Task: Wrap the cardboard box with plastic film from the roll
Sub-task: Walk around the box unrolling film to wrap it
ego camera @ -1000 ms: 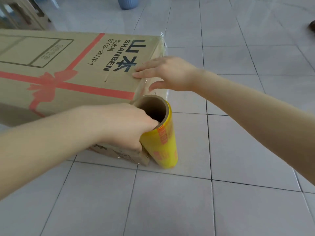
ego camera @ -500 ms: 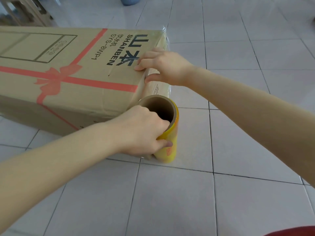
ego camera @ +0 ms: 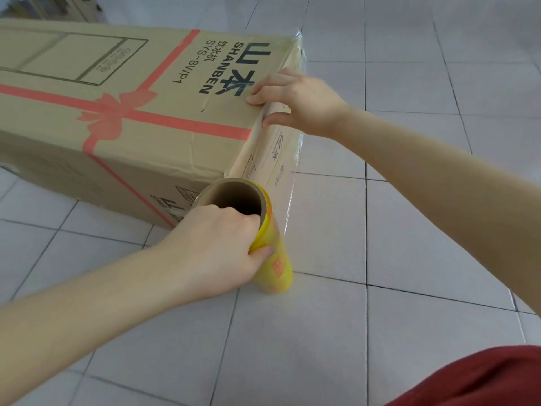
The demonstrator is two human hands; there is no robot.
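Observation:
A long cardboard box (ego camera: 123,124) with a red ribbon print lies on its side on the tiled floor. Clear plastic film (ego camera: 285,177) covers its near end face and runs down to the yellow film roll (ego camera: 272,259), which stands upright on the floor at the box's near corner. My left hand (ego camera: 213,253) grips the roll at its top, fingers hooked inside the cardboard core and thumb on the outside. At the box's top end edge my right hand (ego camera: 295,98) pinches the film, fingers on the top face and thumb on the end face.
Pale grey floor tiles (ego camera: 409,259) spread to the right and front of the box. A red garment (ego camera: 483,379) fills the bottom right corner. A wooden piece of furniture (ego camera: 67,7) shows at the top left behind the box.
The roll has drawn away from the box's near corner with my left hand's thumb now outside it. A stretch of film shows between the roll and the end face. The view has tilted.

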